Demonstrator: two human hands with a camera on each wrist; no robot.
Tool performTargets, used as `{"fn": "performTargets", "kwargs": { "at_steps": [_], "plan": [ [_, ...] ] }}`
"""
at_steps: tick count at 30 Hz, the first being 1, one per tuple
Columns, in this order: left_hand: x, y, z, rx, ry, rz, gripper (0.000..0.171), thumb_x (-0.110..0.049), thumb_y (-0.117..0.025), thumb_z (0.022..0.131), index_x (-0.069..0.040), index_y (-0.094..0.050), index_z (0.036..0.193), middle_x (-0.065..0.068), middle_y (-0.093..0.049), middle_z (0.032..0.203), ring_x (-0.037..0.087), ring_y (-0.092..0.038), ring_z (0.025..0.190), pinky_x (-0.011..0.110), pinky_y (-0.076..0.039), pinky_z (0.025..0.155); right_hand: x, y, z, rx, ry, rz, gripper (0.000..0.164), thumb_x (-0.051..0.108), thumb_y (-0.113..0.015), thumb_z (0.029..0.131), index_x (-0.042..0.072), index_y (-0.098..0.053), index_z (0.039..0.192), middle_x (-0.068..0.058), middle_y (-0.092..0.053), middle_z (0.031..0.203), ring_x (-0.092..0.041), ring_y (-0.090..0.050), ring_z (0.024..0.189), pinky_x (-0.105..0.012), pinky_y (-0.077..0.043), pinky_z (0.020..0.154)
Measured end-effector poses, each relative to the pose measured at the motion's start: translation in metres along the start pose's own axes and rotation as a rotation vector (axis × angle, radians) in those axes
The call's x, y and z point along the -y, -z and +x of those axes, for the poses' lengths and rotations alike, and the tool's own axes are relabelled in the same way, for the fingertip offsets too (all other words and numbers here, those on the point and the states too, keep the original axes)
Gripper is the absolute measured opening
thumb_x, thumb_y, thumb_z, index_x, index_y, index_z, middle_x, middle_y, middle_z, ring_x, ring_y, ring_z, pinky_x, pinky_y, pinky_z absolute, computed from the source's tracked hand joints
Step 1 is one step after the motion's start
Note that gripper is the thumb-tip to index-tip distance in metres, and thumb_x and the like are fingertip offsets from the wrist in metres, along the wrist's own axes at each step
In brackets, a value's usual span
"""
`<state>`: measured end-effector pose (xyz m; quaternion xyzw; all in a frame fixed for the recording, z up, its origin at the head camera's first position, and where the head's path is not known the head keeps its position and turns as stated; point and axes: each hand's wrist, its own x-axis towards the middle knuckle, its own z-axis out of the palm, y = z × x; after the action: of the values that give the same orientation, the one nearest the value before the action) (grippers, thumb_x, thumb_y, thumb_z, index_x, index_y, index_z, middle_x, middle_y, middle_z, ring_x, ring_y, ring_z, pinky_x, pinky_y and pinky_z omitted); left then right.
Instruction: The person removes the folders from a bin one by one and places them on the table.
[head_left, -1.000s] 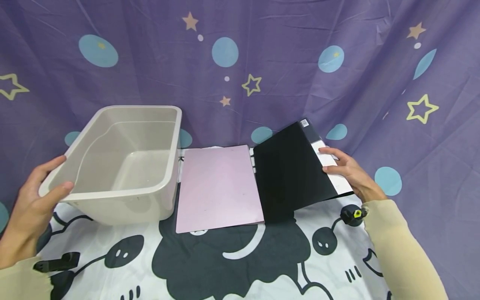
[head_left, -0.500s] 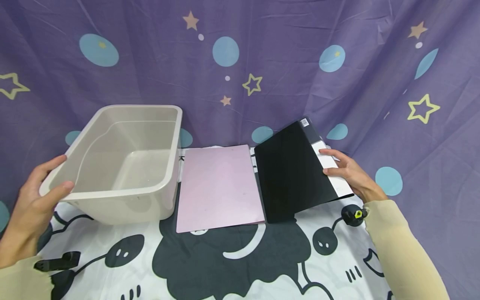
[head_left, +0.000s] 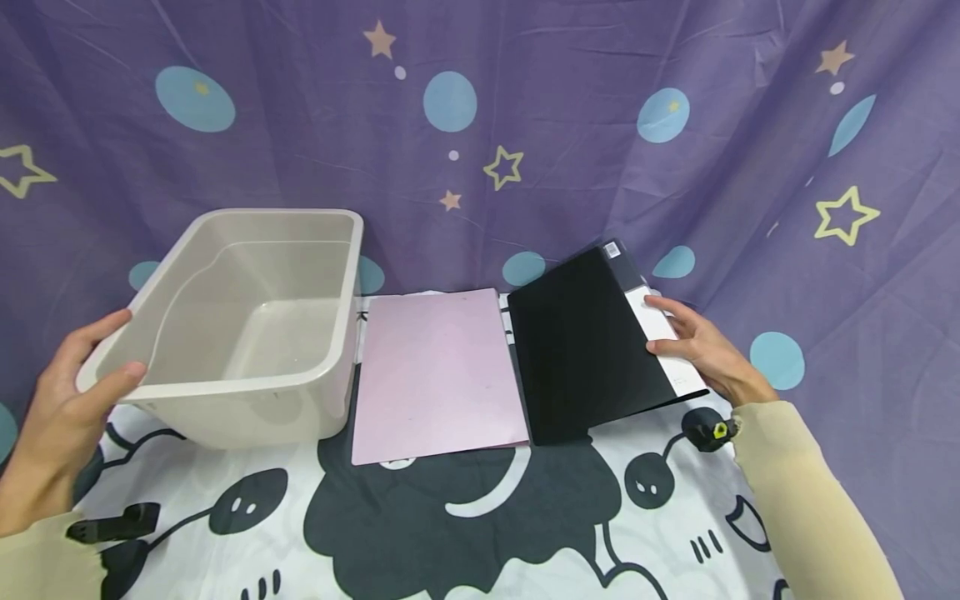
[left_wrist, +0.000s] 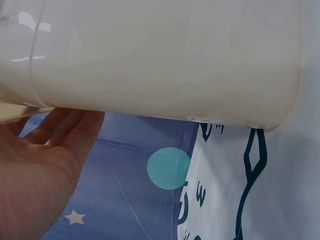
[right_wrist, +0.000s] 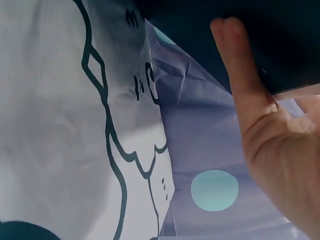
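Note:
My left hand (head_left: pixel 67 408) grips the near left corner of a pale grey plastic tub (head_left: pixel 333 400), thumb over the rim, other fingers around the outside. The tub's side wall (left_wrist: pixel 165 60) spans the top of the left wrist view. On the right, my right hand (head_left: pixel 701 346) holds a black folder (head_left: pixel 585 350) by its right side, with the thumb on its white strip (head_left: pixel 678 371). That side is raised off the cloth. In the right wrist view, fingers (right_wrist: pixel 240 60) lie against the folder's dark underside. A pink folder (head_left: pixel 438 379) lies flat between tub and black folder.
A white cloth (head_left: pixel 555 575) with black cartoon prints covers the surface. Behind everything hangs a purple curtain (head_left: pixel 570 183) with stars and blue dots. The tub's inside shows only its bare floor. The pink folder's right edge sits close beside the black folder.
My right hand and the raised side of the black folder have shifted very slightly to the right. The left hand, tub and pink folder stay where they were.

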<state>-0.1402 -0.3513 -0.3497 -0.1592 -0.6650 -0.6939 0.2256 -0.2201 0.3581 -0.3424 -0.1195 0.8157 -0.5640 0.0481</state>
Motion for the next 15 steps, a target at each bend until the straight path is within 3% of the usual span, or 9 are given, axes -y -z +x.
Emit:
{"fn": "performTargets", "kwargs": {
  "at_steps": [7,15],
  "plan": [
    [0.0012,0.0017,0.0002,0.008,-0.004,-0.063,0.064,0.026,-0.046,0.081,0.001,-0.042,0.14,0.007,-0.05,0.122,0.013,-0.053,0.102,0.012,-0.047,0.074,-0.0018,0.0005,0.0001,-0.022,-0.031,-0.033,0.075,0.0,-0.071,0.082,0.014,-0.036,0.147,-0.002,-0.023,0.154,-0.031,-0.005,0.144,-0.056,-0.007,0.112],
    [0.0006,0.0009,0.0012,0.015,-0.014,-0.055,0.065,0.027,-0.046,0.081,0.002,-0.041,0.141,0.008,-0.05,0.124,0.014,-0.053,0.103,0.012,-0.047,0.076,-0.0048,0.0011,-0.0026,-0.031,-0.06,-0.048,0.075,0.003,-0.073,0.081,0.014,-0.038,0.146,-0.001,-0.02,0.156,-0.03,-0.005,0.144,-0.055,-0.011,0.111]
  ]
}}
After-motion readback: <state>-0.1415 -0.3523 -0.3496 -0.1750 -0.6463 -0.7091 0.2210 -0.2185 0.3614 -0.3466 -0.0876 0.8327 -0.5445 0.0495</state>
